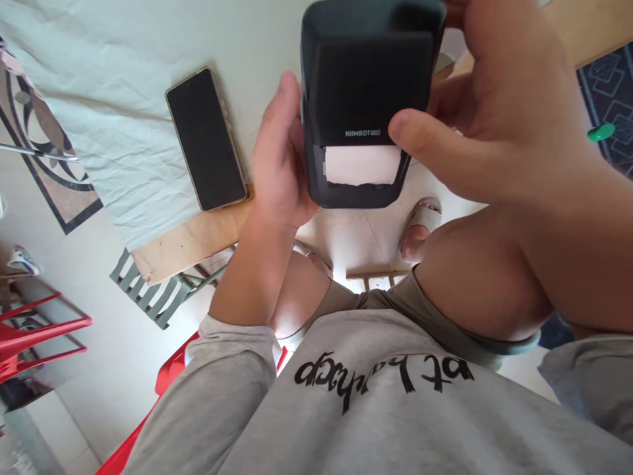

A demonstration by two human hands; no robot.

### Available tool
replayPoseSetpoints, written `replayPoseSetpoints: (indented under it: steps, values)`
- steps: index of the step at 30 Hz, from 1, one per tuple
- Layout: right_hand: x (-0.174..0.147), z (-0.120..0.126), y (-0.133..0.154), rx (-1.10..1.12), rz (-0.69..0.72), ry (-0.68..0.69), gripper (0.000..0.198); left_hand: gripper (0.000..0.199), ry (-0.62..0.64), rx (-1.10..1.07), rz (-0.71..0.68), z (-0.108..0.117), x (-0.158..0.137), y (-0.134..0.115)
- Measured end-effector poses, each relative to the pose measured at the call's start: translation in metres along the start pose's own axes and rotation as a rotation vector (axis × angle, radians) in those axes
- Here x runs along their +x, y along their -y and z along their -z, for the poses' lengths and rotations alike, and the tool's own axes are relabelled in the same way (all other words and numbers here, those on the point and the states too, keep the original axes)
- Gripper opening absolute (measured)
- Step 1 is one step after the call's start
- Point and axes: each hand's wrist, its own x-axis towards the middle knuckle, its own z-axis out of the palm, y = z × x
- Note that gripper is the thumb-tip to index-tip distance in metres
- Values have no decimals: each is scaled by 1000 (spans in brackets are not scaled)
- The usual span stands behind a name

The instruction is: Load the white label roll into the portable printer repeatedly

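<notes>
A black label printer marked NIIMBOT is raised before me at the top middle. White label paper with a ragged edge shows in the slot at its near end. My left hand grips the printer's left side, thumb up along the edge and the other fingers hidden behind it. On the right side, my right hand has its thumb pressed on the lid's lower right corner, beside the lettering; its fingers curl round the far edge, partly hidden. Left of the printer, a dark-screened smartphone lies on the pale cloth.
A pale green cloth covers the wooden table, whose near edge is bare. Below that edge stands a green slatted chair. Red stools are on the floor at left. A green object sits at far right.
</notes>
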Motion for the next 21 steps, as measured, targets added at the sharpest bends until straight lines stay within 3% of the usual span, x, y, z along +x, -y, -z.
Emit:
replayPoseSetpoints:
  steps: [3,7,12,15,19,21]
  values:
    - [2,1,-1,-58,-16,-1,78,42,-23,-45,-97,9,9,3]
    - [7,0,-3,-79,-9,31,79,38,-38,-13,-89,20,17,9]
    - [10,1,-10,-45,101,63,87,27,-27,-29,-208,16,12,7]
    - [8,4,-10,-57,98,75,88,31,-34,-64,-208,14,10,6]
    - [1,7,-5,-144,95,-123,80,36,-56,-51,-174,14,13,6]
    - [-2,6,-6,-99,84,-223,66,40,-21,-40,-156,12,12,6]
